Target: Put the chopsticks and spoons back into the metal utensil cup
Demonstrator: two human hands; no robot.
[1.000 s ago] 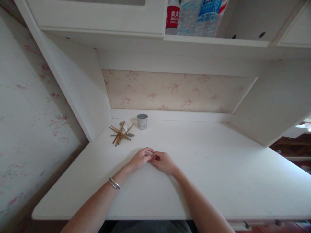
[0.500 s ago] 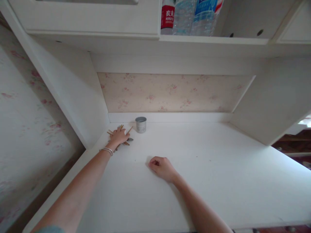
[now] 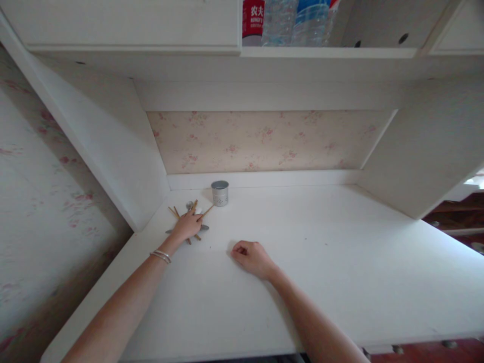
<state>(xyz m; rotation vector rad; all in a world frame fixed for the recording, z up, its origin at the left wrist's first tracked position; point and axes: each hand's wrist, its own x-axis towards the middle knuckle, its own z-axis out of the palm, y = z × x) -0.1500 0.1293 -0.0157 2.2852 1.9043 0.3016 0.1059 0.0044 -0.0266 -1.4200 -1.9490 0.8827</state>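
Observation:
My left hand [image 3: 188, 225] lies over a loose pile of cutlery at the left of the white tabletop, its fingers closed down on thin wooden chopsticks [image 3: 207, 211]. Chopstick ends stick out on several sides of the hand. A spoon's round metal bowl [image 3: 189, 205] shows behind the knuckles, and a dark metal piece [image 3: 204, 227] pokes out to the right; the rest is covered by my palm. Just beyond stands an upright grey metal cup [image 3: 220, 194] with small holes low in its wall. Near the middle, my right hand [image 3: 252, 257] rests on the table in a loose fist, with nothing visible in it.
The white tabletop [image 3: 325, 282] runs between side panels, with a low ledge [image 3: 272, 180] and flowered wallpaper behind. Overhead is a cabinet [image 3: 132, 25] whose open shelf holds plastic bottles [image 3: 278, 22]. Small specks lie on the table.
My left hand has drawn slightly nearer and to the right, its spread fingers closing together. The chopsticks have shifted with it, and the spoon bowl now shows. My right hand has stayed in place.

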